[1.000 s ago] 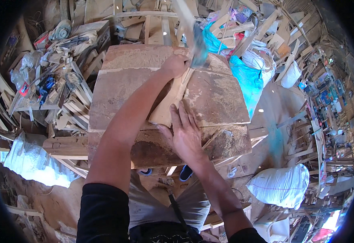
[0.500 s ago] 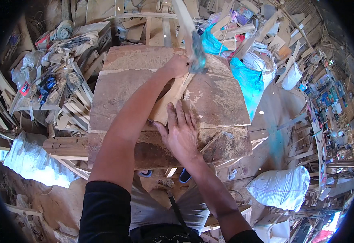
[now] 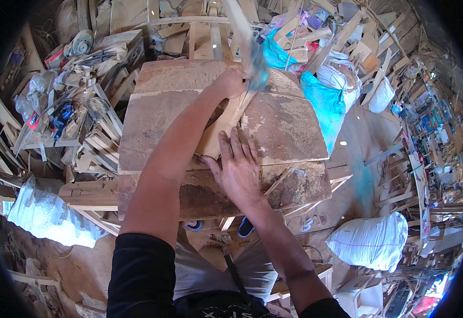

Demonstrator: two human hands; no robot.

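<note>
A pale wooden board (image 3: 225, 123) lies slantwise on a worn brown worktop (image 3: 162, 122). At its far end my left hand (image 3: 230, 84) is closed, apparently gripping the board's edge; its fingertips are partly hidden. Right beside that hand comes down a blurred wooden arm (image 3: 238, 24) with a teal, smeared end (image 3: 258, 71); what it carries is too blurred to tell. My right hand (image 3: 239, 170) rests palm down, fingers stretched out and apart, with its fingertips on the near part of the board. My left forearm covers the worktop left of the board.
A thin wood offcut (image 3: 279, 181) lies near the worktop's front edge. To the left, a cluttered bench (image 3: 51, 143) holds a plastic bottle and tools. Teal plastic sheeting (image 3: 324, 106) hangs at the right edge. A stuffed white sack (image 3: 370, 241) sits on the floor. Scrap wood surrounds everything.
The teal end of the wooden arm is a little shifted and more smeared. Both hands keep nearly the same places on the board; the whole view has moved slightly.
</note>
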